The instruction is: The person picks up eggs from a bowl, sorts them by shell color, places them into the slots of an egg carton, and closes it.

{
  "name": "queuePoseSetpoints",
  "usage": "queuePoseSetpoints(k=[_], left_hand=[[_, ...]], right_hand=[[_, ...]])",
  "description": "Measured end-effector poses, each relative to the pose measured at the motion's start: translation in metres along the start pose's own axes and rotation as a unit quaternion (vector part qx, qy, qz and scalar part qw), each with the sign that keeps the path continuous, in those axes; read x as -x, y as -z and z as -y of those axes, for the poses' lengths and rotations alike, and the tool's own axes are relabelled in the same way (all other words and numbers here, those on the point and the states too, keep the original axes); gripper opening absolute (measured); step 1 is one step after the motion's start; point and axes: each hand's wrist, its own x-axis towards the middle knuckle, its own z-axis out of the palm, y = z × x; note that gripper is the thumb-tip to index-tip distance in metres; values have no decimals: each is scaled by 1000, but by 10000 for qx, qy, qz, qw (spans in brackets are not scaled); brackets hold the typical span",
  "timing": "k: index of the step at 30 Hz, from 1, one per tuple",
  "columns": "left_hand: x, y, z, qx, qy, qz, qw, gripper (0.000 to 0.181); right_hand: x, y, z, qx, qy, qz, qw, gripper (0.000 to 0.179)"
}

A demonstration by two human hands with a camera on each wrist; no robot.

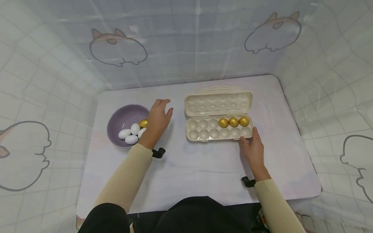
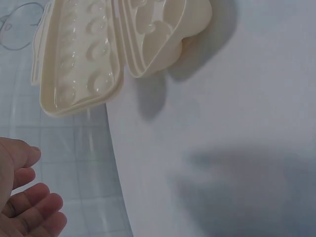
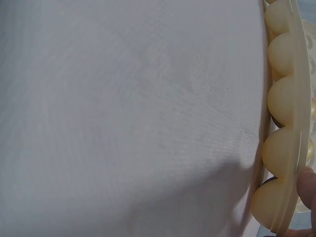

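Note:
My left hand (image 1: pixel 159 118) is over the table just right of a purple bowl (image 1: pixel 123 116), its fingers loosely bent and holding nothing. In the bowl lie several white eggs (image 1: pixel 124 133) and a gold egg (image 1: pixel 143 123), partly hidden by that hand. To the right, a cream plastic egg carton (image 1: pixel 214 133) stands with its lid (image 1: pixel 218 105) folded back. Three gold eggs (image 1: pixel 233 122) fill the right half of its back row; the other cups are bare. My right hand (image 1: pixel 253 149) grips the carton's front right corner, with the thumb (image 3: pixel 307 186) at the rim.
A pale cloth covers the table (image 1: pixel 186 174). Behind it and on both sides hang translucent curtains (image 1: pixel 186 42) with a grid and cartoon animal prints. A black wrist mount (image 1: pixel 158 153) sticks out at the left wrist, another black mount (image 1: pixel 248 182) at the right.

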Motion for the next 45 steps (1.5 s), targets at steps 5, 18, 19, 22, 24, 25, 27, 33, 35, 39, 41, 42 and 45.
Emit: queuePoseSetpoints(k=[5,18,19,22,24,25,27,33,35,39,41,42,45], left_hand=[[4,4,9,64,157,-8,9999,42],[16,27,60,158,640,-231,9976,44],[18,29,65,160,738,-167,9970,45],[22,33,77,152,945,-130,9953,45],[25,34,85,86,1106,-103,9938,45],[26,35,88,27,1182,-86,9929,44],[28,36,93,-103,1289,-47,9916,44],[33,34,103,-327,1400,90,9896,44],[34,33,106,-383,1448,166,9886,45],[35,31,109,-438,1583,423,9855,49],[36,31,109,-480,1602,533,9845,50],[36,30,110,-523,1590,564,9843,51],[37,30,111,-678,1513,617,9842,50]], right_hand=[[0,0,0,63,55,2,10000,84],[1,1,4,131,-27,50,9999,83],[1,1,4,146,-20,47,9999,83],[1,2,4,164,-15,34,9999,83],[1,2,4,161,-25,35,9999,83],[0,2,4,157,-29,42,9999,84],[0,2,3,127,-45,48,9999,83],[-2,1,2,152,-86,57,9998,84],[-2,1,2,149,-84,68,9998,84],[-2,1,2,131,-81,80,9998,84],[-1,1,1,124,-98,81,9998,84],[-1,1,1,134,-102,79,9998,84],[-1,1,1,142,-123,80,9998,85]])
